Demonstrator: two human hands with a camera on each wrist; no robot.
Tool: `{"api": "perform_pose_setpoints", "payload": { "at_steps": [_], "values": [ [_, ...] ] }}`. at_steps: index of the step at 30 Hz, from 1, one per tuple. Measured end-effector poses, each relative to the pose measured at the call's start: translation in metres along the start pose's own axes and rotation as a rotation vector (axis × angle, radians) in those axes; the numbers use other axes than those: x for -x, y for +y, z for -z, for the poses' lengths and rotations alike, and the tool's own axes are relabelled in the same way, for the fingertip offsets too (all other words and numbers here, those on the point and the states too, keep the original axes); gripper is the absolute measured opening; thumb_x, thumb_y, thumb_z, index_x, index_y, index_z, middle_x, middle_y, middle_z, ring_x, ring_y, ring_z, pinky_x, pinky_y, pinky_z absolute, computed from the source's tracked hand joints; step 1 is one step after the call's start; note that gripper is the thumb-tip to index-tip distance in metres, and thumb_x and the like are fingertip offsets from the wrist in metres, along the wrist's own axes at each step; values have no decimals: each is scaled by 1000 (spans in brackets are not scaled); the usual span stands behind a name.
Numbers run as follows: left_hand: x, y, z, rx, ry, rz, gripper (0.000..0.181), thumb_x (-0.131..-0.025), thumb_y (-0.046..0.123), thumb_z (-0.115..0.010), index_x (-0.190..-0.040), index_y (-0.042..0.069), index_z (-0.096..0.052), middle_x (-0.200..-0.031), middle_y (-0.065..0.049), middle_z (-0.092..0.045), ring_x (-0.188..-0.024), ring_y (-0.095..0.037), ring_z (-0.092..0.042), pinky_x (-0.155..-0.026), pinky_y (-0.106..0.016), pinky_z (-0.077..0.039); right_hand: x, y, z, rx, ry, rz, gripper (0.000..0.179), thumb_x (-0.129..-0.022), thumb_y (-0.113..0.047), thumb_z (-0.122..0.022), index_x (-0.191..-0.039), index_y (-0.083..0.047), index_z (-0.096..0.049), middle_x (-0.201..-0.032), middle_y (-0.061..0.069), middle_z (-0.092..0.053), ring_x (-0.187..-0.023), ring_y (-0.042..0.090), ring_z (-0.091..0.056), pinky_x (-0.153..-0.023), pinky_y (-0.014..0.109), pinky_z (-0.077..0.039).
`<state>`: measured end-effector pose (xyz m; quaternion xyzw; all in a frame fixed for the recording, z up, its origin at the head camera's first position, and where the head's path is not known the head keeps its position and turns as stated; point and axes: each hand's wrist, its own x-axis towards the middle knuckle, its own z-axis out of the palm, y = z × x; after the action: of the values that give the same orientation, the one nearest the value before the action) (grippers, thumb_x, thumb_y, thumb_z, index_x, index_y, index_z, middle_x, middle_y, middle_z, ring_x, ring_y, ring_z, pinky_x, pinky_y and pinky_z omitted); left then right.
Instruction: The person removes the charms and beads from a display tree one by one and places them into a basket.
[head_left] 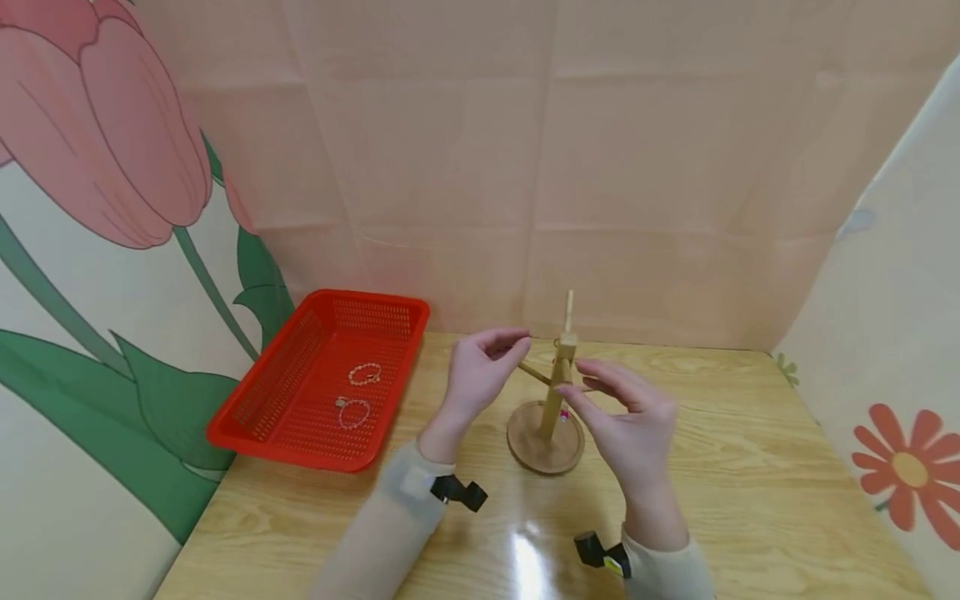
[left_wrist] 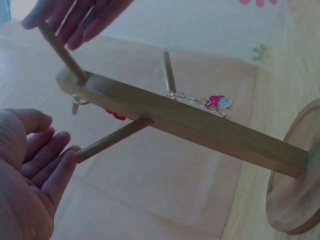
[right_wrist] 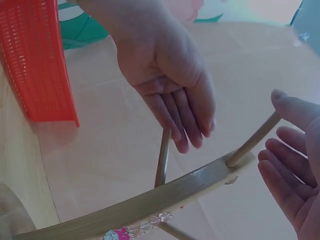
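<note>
A wooden stand [head_left: 556, 392] with pegs rises upright from a round base [left_wrist: 295, 200]. My left hand [head_left: 483, 367] is at its left side, fingers loosely extended, fingertips at the end of a peg [left_wrist: 112, 140]. On the other side my right hand [head_left: 626, 412] has its thumb at the tip of another peg [right_wrist: 255, 139], the other fingers apart from it. Neither hand grips anything. A clear beaded bracelet [left_wrist: 190, 99] with a pink character charm [left_wrist: 219, 102] hangs on the stand. Something small and red [left_wrist: 115, 114] shows behind the post, partly hidden.
A red plastic basket [head_left: 318, 458] stands at the left of the wooden table [head_left: 720, 467]. Two beaded bracelets lie in it, a whitish one [head_left: 365, 374] and a pinkish one [head_left: 354, 413]. A pink cloth backdrop [head_left: 450, 167] hangs behind the table.
</note>
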<state>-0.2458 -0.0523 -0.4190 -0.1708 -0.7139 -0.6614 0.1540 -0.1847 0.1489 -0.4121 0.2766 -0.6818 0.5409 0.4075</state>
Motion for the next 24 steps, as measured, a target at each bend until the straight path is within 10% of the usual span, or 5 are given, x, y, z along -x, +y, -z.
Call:
{"api": "perform_pose_setpoints", "payload": {
  "at_steps": [24],
  "values": [
    [-3, 3, -9, -23, -49, -30, 18, -97, 10, -81, -111, -1, -82, -103, -7, -81, -92, -13, -76, -84, -29, -63, -1, 2, 6, 35, -44, 53, 33, -67, 25, -86, -94, 7, -82, -95, 23, -79, -98, 8, -77, -85, 20, -60]
  ]
}}
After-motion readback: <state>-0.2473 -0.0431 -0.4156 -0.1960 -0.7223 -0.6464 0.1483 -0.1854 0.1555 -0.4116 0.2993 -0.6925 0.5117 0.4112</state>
